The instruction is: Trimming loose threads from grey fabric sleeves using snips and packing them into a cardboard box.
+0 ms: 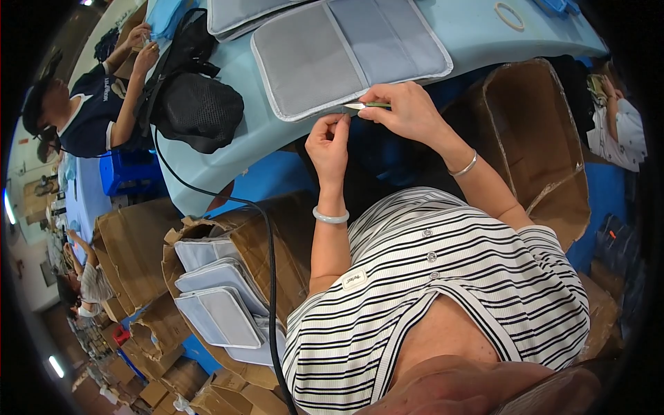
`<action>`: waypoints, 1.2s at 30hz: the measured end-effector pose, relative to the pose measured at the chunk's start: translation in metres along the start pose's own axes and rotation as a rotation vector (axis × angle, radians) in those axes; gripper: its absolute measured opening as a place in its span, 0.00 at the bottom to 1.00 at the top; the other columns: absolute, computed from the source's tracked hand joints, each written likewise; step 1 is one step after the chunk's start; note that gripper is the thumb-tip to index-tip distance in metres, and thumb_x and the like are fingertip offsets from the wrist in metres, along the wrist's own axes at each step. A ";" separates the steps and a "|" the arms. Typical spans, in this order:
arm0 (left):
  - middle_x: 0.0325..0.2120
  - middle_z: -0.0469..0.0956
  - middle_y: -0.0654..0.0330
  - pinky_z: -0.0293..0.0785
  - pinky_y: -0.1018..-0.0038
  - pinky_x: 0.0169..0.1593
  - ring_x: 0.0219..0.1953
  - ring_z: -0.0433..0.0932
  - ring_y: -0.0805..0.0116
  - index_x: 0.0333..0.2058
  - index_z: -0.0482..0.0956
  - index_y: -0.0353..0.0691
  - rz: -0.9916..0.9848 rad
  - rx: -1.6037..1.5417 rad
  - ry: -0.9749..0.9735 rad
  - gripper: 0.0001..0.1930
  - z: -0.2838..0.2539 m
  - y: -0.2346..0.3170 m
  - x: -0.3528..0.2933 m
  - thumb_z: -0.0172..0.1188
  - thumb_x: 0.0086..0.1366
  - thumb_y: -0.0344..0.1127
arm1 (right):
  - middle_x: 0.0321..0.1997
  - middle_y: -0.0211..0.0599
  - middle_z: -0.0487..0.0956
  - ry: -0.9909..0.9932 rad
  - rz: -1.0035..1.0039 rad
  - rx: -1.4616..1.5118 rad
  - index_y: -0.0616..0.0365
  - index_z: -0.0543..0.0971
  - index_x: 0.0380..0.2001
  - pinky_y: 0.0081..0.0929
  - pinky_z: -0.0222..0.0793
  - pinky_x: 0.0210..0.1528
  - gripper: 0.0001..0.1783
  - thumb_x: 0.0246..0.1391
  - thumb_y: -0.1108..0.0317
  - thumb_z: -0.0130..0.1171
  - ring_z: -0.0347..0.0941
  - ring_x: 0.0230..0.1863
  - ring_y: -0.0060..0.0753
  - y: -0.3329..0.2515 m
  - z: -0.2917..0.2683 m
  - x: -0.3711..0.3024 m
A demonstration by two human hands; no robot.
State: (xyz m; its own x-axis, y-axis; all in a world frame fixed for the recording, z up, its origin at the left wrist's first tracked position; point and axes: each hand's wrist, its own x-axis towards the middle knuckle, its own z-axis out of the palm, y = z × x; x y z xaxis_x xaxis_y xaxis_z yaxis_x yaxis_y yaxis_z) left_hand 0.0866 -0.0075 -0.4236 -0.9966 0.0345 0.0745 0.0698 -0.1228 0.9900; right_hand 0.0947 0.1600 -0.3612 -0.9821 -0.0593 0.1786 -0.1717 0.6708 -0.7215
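A grey-and-blue padded fabric panel (311, 62) with pale edging lies on the light blue table, its near edge close to my hands. Between the fingers and thumb of my right hand (408, 111) is a pair of small thread snips (377, 105), green with a pale pointed tip. The tip points left, at the panel's near edge. My left hand (328, 149) is closed in a pinch just below that edge, left of the tip. Whatever it pinches is too small to make out.
Behind the panel lie more padded panels (242, 14). A black mesh bag (200, 111) hangs at the table's left, a ring (510, 16) lies far right. Similar panels (220, 315) fill a carton at lower left; another carton (539, 131) stands right. A black cable (271, 277) runs beside me. Co-workers sit left and right.
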 end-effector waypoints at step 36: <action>0.25 0.76 0.62 0.53 0.87 0.17 0.15 0.59 0.85 0.31 0.77 0.32 -0.267 -0.385 0.012 0.05 0.002 -0.006 0.001 0.59 0.61 0.28 | 0.26 0.36 0.80 0.246 -0.191 -0.074 0.58 0.76 0.31 0.26 0.69 0.25 0.12 0.45 0.65 0.66 0.77 0.26 0.37 0.030 0.036 -0.019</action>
State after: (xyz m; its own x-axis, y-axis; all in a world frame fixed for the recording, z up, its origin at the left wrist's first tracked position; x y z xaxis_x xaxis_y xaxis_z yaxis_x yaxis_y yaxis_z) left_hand 0.0849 -0.0051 -0.4291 -0.9781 0.1040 -0.1803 -0.2081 -0.4703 0.8576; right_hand 0.1051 0.1546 -0.4108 -0.8831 -0.0144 0.4689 -0.3357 0.7176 -0.6102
